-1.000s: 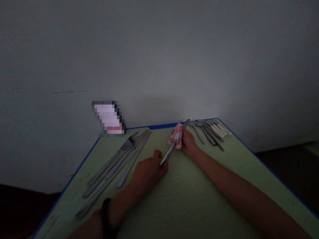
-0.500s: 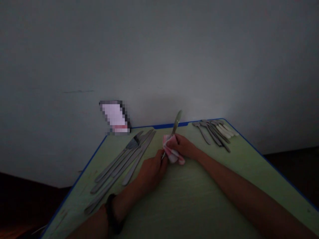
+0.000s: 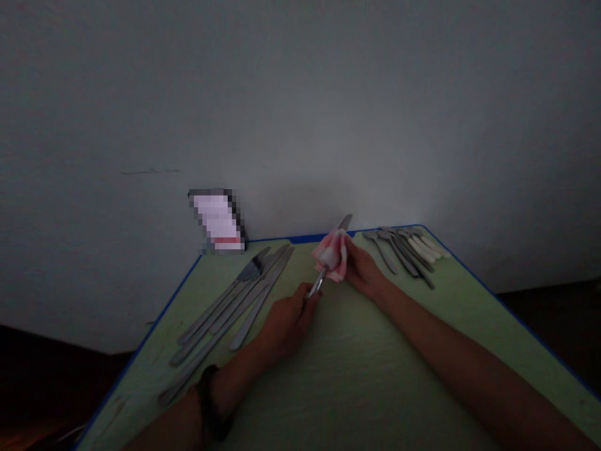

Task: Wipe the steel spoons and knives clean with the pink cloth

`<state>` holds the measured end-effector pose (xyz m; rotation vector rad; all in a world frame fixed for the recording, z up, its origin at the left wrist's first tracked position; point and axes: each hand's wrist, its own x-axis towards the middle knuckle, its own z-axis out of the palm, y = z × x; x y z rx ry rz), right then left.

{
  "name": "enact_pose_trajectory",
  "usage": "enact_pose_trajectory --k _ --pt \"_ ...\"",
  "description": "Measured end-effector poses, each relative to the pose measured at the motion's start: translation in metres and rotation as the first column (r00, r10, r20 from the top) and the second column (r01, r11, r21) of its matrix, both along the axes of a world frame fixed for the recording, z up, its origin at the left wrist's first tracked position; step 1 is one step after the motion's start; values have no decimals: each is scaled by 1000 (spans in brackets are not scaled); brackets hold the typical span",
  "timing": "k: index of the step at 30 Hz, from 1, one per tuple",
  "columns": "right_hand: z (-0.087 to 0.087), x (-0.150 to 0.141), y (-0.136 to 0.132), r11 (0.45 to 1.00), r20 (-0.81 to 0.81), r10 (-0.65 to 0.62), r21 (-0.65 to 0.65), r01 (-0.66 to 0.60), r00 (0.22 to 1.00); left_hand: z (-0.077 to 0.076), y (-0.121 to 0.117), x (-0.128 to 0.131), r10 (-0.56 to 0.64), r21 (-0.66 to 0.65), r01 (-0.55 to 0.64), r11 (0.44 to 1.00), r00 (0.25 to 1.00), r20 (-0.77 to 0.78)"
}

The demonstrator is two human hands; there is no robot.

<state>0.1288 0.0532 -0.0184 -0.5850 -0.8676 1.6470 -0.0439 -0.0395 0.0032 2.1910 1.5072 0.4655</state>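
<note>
My left hand (image 3: 292, 319), with a dark band on its wrist, is closed around the handle of a table knife (image 3: 320, 281). The knife slants up and away, its blade tip showing above a pink and white cloth (image 3: 334, 254). That cloth is wrapped about the blade, pinched in my right hand (image 3: 362, 266), and it hides the knife's middle. Several more table knives (image 3: 253, 297) lie side by side left of my left hand. Right of my right hand, several forks and spoons (image 3: 399, 250) are laid out in a group.
The green table (image 3: 366, 376) has a blue edge and stands against a grey wall (image 3: 300, 113). A phone-like device (image 3: 216, 219), blurred out, leans on the wall at the far left corner. White-handled cutlery (image 3: 425, 247) lies at the far right.
My right hand has moved the cloth up along the knife, away from the handle. More of the handle shows, less of the blade. The left hand keeps its hold.
</note>
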Motion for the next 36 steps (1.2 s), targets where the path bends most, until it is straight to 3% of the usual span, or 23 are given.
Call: enact_pose_trajectory --k 2,5,10,13,16,19,22,25,28,32,36 --pt "0 0 -2 996 4 84 25 -84 996 0 1 -1 32 -9 -31 999 999 27" --pt "0 1 -7 984 76 163 63 -168 984 0 2 0 21 -13 -22 1000 997 -81" --pt "1 2 -11 941 327 259 124 -314 909 1 -3 5 -47 16 52 998 969 -242" --pt "-1 -1 -9 971 304 188 89 -224 934 1 -6 7 -45 17 51 999 966 -256" --pt "-2 -1 -3 998 106 68 11 -69 992 3 -8 7 -85 4 88 996 966 -246" --pt "-1 3 5 991 -98 -75 -121 63 992 7 -11 5 -208 -38 204 978 963 -169" --pt "3 9 9 967 -198 -139 -239 90 970 10 -15 3 -302 -51 298 953 948 -96" --pt "5 11 10 963 -202 -135 -259 80 970 14 -17 0 -313 -88 311 946 950 -17" --pt "6 9 7 969 -175 -137 -228 95 975 14 -14 0 -246 -148 254 956 967 74" --pt "4 4 -1 995 -31 21 -102 -24 999 8 -7 1 -110 -226 166 960 964 242" --pt "0 0 -11 978 177 199 25 -206 964 2 -1 1 -54 -254 162 954 921 385"
